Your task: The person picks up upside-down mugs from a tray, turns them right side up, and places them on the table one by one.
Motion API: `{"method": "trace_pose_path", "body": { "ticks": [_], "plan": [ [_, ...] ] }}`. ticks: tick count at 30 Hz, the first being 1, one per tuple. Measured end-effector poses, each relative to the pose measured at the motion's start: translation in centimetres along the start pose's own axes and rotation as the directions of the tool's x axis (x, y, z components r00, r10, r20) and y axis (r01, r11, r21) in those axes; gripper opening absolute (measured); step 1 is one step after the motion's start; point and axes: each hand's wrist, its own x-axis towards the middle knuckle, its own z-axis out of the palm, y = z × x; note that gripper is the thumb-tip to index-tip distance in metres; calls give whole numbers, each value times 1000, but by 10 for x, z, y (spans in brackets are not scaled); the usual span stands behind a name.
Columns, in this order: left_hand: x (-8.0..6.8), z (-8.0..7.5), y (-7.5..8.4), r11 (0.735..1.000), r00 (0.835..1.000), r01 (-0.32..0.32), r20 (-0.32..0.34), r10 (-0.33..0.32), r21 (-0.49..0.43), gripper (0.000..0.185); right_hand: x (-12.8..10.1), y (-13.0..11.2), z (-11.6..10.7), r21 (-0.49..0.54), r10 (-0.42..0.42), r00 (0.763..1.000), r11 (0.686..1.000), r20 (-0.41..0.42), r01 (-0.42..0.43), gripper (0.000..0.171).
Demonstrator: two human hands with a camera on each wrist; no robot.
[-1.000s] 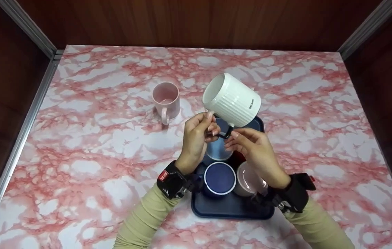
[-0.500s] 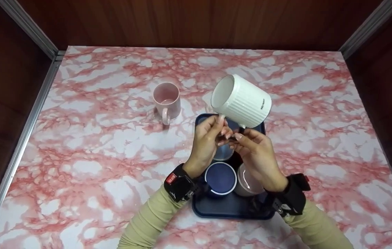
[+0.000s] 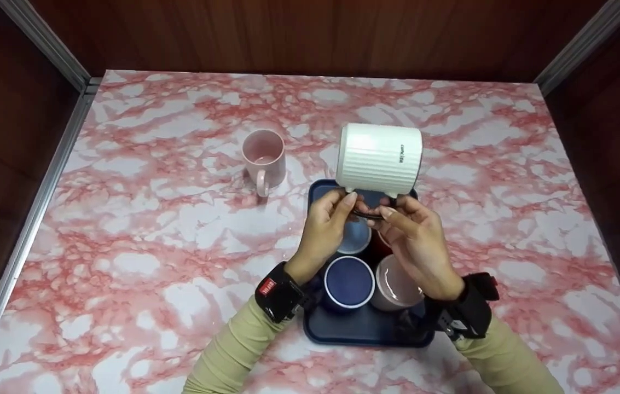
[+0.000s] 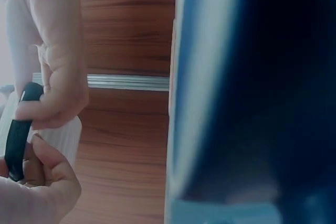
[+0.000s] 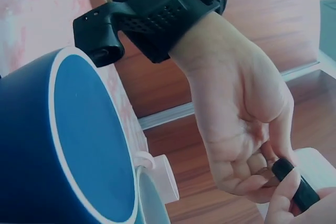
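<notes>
A small pink ceramic mug (image 3: 264, 157) stands on the pink marbled table (image 3: 140, 230), left of the dark blue plastic tray (image 3: 364, 328). The left hand (image 3: 325, 232) and right hand (image 3: 416, 243) both pinch the black handle (image 3: 369, 214) of a ribbed white ceramic mug (image 3: 379, 159), held on its side above the tray's far end.

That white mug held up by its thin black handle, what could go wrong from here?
The white ribbed mug lies on its side in the air, both hands only pinching its handle; it could slip. Below sit the dark blue mug and pinkish cup on the tray, so a drop might chip them.
</notes>
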Motion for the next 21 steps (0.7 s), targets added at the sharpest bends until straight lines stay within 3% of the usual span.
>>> {"method": "trace_pose_path", "body": {
  "ticks": [7,12,17,21],
  "plan": [
    [1,-7,-1,994,998,-57,6,56,98,19,3,-1,2,-17,-42,994,999,97,43,18],
    [2,-11,-2,988,998,-69,12,68,139,21,6,-2,2,-120,-91,983,987,158,111,18],
    [0,-15,-3,980,999,-30,24,26,196,21,11,-3,0,-254,-127,974,952,187,173,18],
    [-1,-20,-1,967,998,48,23,-56,249,22,15,-5,0,-408,-148,974,889,170,207,11]
  ]
}}
